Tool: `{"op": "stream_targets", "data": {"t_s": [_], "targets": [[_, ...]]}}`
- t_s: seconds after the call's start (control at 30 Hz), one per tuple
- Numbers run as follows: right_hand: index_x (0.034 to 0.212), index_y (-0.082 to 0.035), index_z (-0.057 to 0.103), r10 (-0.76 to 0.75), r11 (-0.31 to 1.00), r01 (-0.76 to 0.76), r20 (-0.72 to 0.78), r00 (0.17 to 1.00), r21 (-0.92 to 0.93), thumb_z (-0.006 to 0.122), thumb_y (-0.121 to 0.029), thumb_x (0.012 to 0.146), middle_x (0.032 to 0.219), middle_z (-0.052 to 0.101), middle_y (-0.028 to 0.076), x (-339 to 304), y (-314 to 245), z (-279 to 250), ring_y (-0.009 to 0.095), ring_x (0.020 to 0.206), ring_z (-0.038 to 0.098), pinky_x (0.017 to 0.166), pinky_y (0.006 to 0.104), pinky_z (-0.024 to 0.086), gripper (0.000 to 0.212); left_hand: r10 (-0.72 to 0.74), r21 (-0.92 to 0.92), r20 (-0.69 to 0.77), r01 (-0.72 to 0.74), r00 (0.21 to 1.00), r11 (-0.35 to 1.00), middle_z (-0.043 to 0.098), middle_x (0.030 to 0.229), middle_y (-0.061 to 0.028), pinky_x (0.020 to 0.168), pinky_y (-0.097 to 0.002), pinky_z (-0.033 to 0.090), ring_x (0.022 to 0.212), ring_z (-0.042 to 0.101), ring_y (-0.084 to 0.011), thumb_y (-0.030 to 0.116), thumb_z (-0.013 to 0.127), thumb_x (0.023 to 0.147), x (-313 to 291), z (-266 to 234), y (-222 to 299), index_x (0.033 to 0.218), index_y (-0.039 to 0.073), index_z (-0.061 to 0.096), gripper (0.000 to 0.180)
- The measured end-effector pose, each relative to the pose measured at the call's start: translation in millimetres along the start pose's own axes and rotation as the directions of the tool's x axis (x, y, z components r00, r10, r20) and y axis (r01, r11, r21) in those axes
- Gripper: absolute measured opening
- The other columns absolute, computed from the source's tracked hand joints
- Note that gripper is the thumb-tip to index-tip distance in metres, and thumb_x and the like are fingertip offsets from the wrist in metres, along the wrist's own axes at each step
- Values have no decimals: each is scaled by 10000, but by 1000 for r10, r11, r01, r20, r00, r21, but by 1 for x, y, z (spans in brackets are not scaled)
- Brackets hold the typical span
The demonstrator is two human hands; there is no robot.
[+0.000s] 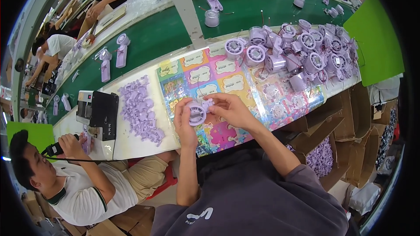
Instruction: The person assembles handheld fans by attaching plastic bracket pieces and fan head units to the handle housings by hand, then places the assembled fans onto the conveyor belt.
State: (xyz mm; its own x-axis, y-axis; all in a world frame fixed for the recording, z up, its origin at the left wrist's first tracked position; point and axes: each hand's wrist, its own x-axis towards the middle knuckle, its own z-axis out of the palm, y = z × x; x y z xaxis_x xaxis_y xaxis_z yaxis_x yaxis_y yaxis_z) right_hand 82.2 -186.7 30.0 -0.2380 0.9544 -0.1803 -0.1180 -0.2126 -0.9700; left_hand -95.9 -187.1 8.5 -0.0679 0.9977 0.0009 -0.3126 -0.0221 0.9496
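Over a colourful, shiny printed sheet (176, 88), my left hand (186, 126) grips a round lavender fan housing (197, 114) with a spoked ring inside. A thin wire rises from near it. My right hand (232, 111) pinches a small lavender plastic piece (208, 103) against the housing's right upper side; whether the two are joined, I cannot tell. A heap of small lavender pieces (141, 111) lies on the white table left of my hands. To the right, a large pile of similar round housings (313, 57) with thin wires covers the table's end.
A green conveyor belt (240, 15) carries scattered lavender parts behind the table. A metal post (184, 11) stands at its edge. On the left are a black-and-silver machine (105, 114) and a seated co-worker holding a black corded tool (54, 149). Cardboard boxes (356, 124) stand right.
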Motion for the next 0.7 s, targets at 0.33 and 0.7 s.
{"op": "stream_targets", "data": {"t_s": [0.33,0.7], "targets": [[1221,23,592,-278,942,208,-265,923,-265,677,-56,914,968,691,104,-32,10,1,156,847,663,732,294,536,328,-164,161,265,124,950,979,659,1021,-63,838,-253,473,948,596,-110,56,624,954,-7,27,-14,991,-16,631,81],[1123,17,669,-178,983,186,-302,936,-3,686,-92,934,851,653,0,-41,10,-19,50,721,553,656,219,480,218,-122,106,317,92,941,990,620,1028,-34,845,-253,458,957,571,-93,41,618,962,-7,45,-15,966,-17,622,58]]}}
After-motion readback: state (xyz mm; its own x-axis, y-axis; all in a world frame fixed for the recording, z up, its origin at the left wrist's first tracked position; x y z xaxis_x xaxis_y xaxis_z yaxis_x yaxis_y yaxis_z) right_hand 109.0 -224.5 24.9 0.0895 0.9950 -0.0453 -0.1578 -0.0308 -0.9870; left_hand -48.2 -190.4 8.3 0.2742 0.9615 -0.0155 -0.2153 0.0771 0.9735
